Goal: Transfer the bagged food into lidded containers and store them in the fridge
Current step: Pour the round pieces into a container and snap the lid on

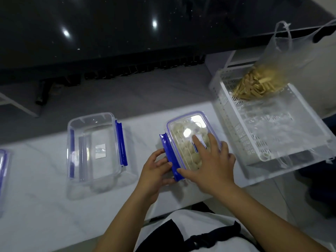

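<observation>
My right hand [211,164] presses flat, fingers spread, on the lid of the filled container [189,140] | my left hand [156,171] curls round its blue side clip [171,157] | white marble-look counter [45,206], grey floor beyond | empty container [94,148] left | bagged food [260,82] in white basket [272,128] right

A white marbled table [54,215] ran across the foreground. Beyond it lay a grey floor [127,91]. Above that stretched a glossy black surface [109,30], speckled and catching two bright light reflections [66,33]. A row of small dark objects [145,68] sat under its edge.
</observation>
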Demonstrator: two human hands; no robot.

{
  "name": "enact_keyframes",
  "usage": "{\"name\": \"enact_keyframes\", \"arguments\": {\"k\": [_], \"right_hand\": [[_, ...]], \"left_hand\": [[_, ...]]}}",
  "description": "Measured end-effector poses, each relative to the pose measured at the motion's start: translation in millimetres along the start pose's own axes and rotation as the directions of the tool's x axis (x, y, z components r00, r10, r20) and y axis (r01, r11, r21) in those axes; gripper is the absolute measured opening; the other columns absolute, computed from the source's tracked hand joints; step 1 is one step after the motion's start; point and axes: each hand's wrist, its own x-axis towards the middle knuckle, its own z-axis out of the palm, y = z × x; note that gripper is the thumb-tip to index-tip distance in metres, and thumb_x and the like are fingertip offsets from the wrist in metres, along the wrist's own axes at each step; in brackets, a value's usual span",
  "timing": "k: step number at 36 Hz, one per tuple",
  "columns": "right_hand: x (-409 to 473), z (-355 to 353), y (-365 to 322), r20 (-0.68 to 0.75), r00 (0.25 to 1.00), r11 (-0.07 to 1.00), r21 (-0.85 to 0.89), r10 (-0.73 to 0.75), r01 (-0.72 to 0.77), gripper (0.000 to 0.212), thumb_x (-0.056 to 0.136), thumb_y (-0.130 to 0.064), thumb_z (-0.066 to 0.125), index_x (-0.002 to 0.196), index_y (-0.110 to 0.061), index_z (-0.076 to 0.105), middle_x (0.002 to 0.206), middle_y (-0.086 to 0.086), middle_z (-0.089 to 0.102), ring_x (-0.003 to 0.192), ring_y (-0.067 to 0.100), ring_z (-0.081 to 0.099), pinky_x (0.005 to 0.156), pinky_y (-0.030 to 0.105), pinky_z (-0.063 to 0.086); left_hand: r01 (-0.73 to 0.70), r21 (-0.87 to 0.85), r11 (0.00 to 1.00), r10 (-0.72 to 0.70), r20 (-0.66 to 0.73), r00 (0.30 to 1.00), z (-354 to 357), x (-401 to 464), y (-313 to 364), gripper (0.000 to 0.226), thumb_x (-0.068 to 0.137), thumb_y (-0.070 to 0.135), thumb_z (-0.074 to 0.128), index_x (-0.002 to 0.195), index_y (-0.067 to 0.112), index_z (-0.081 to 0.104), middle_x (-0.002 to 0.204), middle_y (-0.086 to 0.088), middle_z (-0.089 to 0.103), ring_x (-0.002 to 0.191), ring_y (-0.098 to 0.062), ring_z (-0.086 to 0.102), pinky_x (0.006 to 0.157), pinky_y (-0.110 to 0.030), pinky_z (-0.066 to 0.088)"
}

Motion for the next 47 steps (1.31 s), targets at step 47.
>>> {"name": "enact_keyframes", "arguments": {"k": [47], "right_hand": [[35.4, -21.9, 10.8, 0.177, 0.936, 0.952, 0.041, -0.305, 0.303, 0.098, 0.074, -0.079, 0.058, 0.154, -0.04, 0.017, 0.165, 0.0, 0.005, 0.136, 0.036, 0.036, 0.096, 0.042, 0.047]], "left_hand": [[-0.118, 0.504, 0.855, 0.244, -0.191, 0.951, 18.9, 20.1, 47.9, 0.063, 0.091, 0.013, 0.074, 0.146, 0.031, 0.05, 0.12, 0.002, 0.064, 0.095, -0.018, 0.069, 0.058, -0.026, 0.06]]}}
